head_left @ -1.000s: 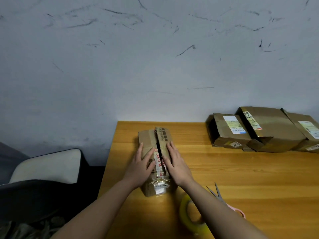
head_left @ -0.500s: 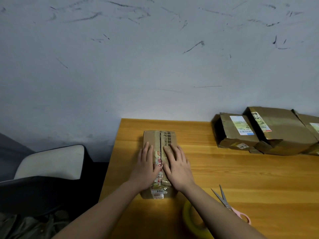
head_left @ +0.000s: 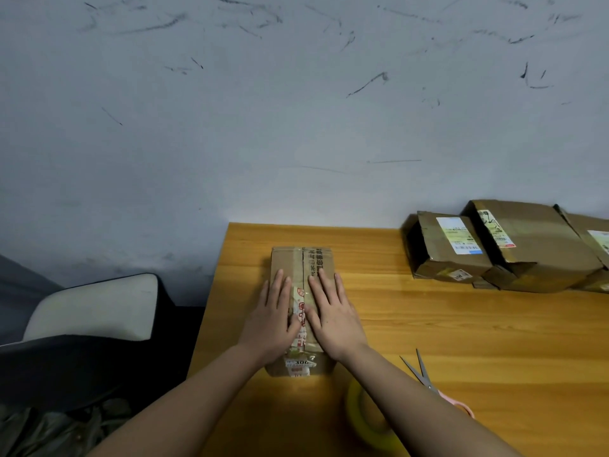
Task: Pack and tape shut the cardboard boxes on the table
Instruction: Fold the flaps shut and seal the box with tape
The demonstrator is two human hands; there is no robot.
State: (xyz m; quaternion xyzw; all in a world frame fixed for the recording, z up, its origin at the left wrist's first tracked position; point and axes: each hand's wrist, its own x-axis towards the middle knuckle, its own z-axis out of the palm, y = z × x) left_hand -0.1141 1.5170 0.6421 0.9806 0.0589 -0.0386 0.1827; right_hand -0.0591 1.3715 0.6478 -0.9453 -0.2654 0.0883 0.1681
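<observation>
Box: small cardboard box (head_left: 300,258) near the left edge of the wooden table (head_left: 428,324), flaps folded down and meeting along a centre seam, old printed tape along that seam.
Left hand: left hand (head_left: 272,319) flat on the left flap, fingers straight and together, thumb angled toward the seam; nothing gripped.
Right hand: right hand (head_left: 333,313) flat on the right flap, fingers straight and slightly spread, thumb just beside the seam; nothing gripped.
Hands together: side by side, thumbs nearly meeting over the seam.
Tape: yellowish tape roll (head_left: 365,413) on the table just under the right forearm, partly hidden by it.
Scissors: pink-handled scissors (head_left: 425,379) to the right of the forearm, blades apart, points toward the wall.
Other boxes: labelled cardboard boxes (head_left: 507,245) bunched at the far right against the wall (head_left: 296,127), well apart from the hands.
Edges: box's left side near the table's left edge; chair (head_left: 89,324) beyond that edge.
Open room: bare tabletop between the held box and the far boxes.
</observation>
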